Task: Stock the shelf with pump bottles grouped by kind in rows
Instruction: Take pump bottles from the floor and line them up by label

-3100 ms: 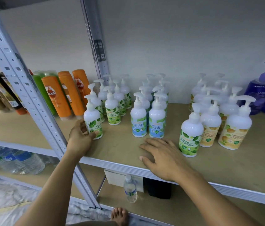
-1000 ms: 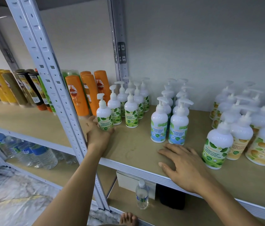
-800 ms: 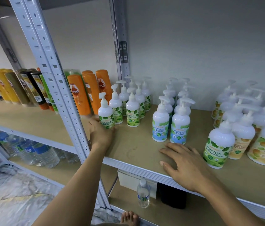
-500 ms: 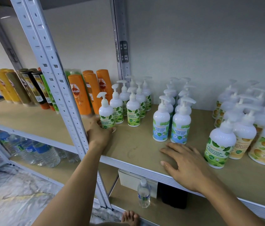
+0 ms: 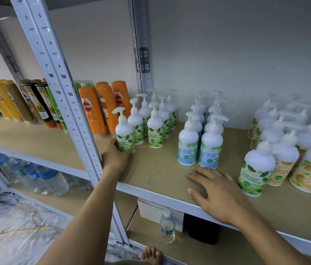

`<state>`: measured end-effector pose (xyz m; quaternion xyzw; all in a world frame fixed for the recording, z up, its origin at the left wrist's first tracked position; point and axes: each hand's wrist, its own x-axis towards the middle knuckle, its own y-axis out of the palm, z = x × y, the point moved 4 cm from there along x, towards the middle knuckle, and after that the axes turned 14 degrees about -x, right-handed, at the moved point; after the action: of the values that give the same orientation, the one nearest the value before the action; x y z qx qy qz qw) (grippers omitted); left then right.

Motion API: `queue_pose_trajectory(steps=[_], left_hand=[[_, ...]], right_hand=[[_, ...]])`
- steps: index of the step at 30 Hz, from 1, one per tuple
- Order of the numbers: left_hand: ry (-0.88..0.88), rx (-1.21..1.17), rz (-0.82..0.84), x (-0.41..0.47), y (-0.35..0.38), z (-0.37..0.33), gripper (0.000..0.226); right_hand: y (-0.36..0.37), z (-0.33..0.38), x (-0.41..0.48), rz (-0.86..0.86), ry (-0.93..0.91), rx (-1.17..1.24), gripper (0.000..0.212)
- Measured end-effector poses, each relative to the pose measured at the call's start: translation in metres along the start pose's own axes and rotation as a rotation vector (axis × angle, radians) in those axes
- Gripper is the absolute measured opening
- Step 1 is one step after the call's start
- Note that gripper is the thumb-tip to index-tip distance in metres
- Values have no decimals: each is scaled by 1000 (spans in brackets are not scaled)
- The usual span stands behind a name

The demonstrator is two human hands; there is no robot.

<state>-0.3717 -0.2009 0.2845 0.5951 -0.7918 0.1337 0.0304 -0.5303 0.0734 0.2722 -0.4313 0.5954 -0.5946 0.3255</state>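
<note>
The left hand (image 5: 115, 157) grips the base of a green-leaf pump bottle (image 5: 124, 133), its fingers apparently curled round the far side, mostly hidden. The bottle stands near the left post (image 5: 80, 131) of the shelf (image 5: 156, 173), heading the green row (image 5: 155, 131). The right hand (image 5: 216, 192) lies flat by the shelf's front edge, fingers straight, holding nothing.

Left hand (image 5: 116, 157) and right hand (image 5: 217, 194) make two; one bare foot (image 5: 151, 255).

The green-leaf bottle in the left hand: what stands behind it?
Behind the held bottle, more green-leaf bottles stand in a row toward the wall. The rear ones are partly covered, so their count is unclear.
</note>
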Motion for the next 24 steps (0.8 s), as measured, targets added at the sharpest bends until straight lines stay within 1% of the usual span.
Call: queue_pose_trajectory(steps=[3,6,8,13,17,24], left_hand=[[13,-1,5,-1,-1,-2,54],[9,7,11,-2,-1,-4,49],[3,5,10,-3,-1,-5,50],[-23,-18,7,-4,0,-6,61],[-20,-4,4,-4,0,-7,51],[-29,21,24,-1,-1,-4,51]], right_hand=[[0,0,-1,1,-2,-1,76],[1,-1,0,5,0,-1,77],[1,-1,0,7,-1,-4,77],[2,-1,1,8,0,-12,78],[2,-1,1,9,2,-21,78],[3,-1,1,12,2,-9,79]])
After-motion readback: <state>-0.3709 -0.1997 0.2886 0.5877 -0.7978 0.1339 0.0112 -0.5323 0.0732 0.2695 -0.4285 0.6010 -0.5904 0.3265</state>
